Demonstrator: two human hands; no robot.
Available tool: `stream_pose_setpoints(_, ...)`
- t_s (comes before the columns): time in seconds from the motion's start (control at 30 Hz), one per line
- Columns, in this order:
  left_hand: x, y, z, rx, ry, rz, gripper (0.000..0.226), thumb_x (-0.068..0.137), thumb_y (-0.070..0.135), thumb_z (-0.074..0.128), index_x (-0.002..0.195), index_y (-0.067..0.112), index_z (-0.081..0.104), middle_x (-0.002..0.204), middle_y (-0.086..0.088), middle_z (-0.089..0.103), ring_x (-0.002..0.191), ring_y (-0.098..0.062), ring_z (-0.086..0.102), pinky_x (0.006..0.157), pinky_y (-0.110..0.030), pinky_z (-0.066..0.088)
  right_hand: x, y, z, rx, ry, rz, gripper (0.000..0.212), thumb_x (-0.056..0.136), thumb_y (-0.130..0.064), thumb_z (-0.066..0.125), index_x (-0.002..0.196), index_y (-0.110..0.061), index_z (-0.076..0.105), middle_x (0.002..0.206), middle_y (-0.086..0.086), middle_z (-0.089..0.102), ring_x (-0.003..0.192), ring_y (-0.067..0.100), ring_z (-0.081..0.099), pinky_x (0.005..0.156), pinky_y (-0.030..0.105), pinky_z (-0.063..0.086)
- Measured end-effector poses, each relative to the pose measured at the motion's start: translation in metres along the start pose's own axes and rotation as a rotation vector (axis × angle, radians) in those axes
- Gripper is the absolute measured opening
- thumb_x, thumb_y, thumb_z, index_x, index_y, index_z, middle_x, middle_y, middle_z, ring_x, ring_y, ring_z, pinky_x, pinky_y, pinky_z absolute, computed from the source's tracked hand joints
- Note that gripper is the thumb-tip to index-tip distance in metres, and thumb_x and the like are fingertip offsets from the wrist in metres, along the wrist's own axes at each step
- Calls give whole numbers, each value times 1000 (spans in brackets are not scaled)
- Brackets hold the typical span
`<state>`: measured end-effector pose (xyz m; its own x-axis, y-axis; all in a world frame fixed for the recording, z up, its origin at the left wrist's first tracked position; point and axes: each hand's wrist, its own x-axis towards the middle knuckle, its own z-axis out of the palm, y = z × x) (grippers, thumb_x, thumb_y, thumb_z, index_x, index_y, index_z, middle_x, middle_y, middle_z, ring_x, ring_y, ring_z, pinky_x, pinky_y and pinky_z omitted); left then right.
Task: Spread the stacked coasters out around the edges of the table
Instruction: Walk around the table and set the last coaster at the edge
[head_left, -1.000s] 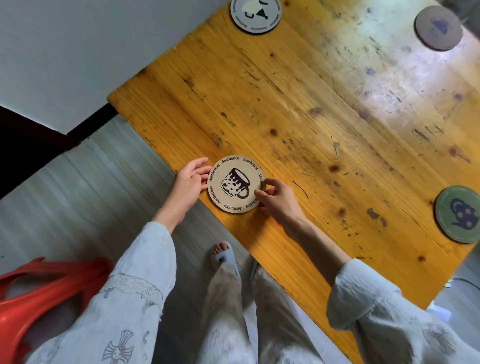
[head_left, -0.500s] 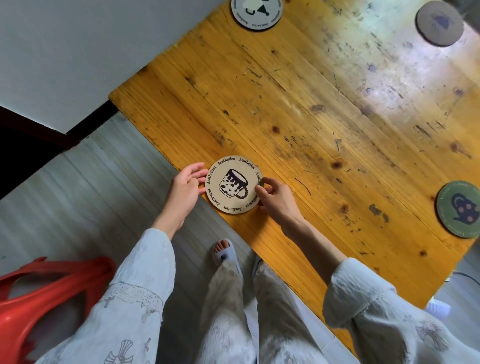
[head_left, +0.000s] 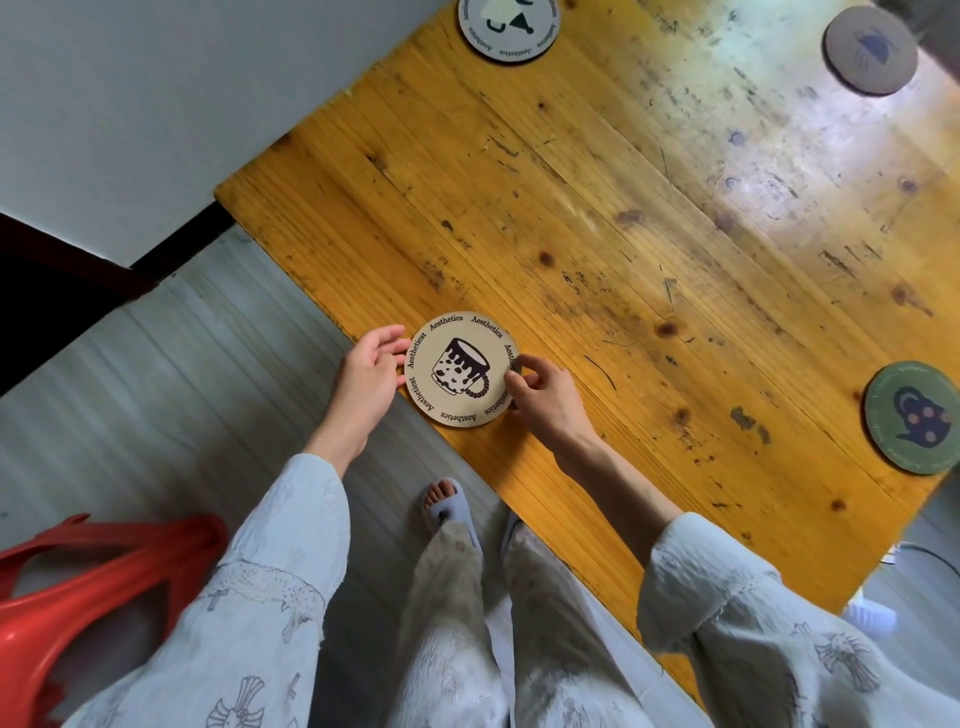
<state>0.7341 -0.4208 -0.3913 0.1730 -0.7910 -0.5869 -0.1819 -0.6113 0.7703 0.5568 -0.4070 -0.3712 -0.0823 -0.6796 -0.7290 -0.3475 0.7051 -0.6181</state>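
A beige coaster (head_left: 461, 370) printed with a spotted mug lies flat at the near long edge of the wooden counter (head_left: 597, 218), its lower rim reaching that edge or just over it. The left hand (head_left: 370, 378) comes in from off the counter, fingers loosely apart with their tips touching the coaster's left rim; the right hand (head_left: 545, 395) rests on the wood with thumb and forefinger drawn together at the right rim, though whether they truly pinch it cannot be told. Held from both sides this way, the disc can probably be turned and nudged so it sits square to the edge. Three other coasters already lie singly along other edges: a white coaster (head_left: 509, 27) at the far end of the left short edge, a grey coaster (head_left: 870, 49) by the far edge, and a green coaster (head_left: 914, 418) by the right short edge, all well apart. No stack remains in view, so the spreading looks nearly done.
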Motion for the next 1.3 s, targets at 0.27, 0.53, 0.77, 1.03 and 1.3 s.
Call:
stream_pose_setpoints(0.27,-1,-6,2,14,-7,17,39,90,3,31,123,16,47,119,-1,54,108,-13,53,85,-23,46,1,6,0,5,25,-4,40,94,-26,46,132,-14,44,127,20,52,115,31,54,100,49,47)
stream_pose_setpoints(0.53,0,-7,0,127,-3,44,38,90,7,36,123,20,47,123,-1,56,108,-13,54,93,-32,46,2,7,-2,8,31,-24,38,95,-23,44,131,-11,46,127,20,56,111,31,58,97,49,50)
stream_pose_setpoints(0.77,-2,12,31,642,28,378,44,88,13,37,130,22,37,140,-4,38,128,-20,30,103,-37,30,11,15,-41,-197,233,-185,34,94,-24,46,124,-11,55,122,14,61,106,25,59,89,33,47)
stream_pose_setpoints(1.03,32,43,118,1157,-265,419,81,81,51,51,141,35,-1,154,-4,-21,141,-29,-18,111,-61,-2,54,48,-148,-754,472,-223,64,86,-43,56,141,-21,31,154,13,24,142,33,19,113,57,21)
stream_pose_setpoints(1.3,56,59,156,1293,-345,179,118,62,60,67,130,45,-28,143,-4,-44,132,-34,-36,99,-75,-5,68,62,-187,-902,262,-70,86,83,-65,43,147,-26,2,159,13,-10,145,36,-7,114,65,10)
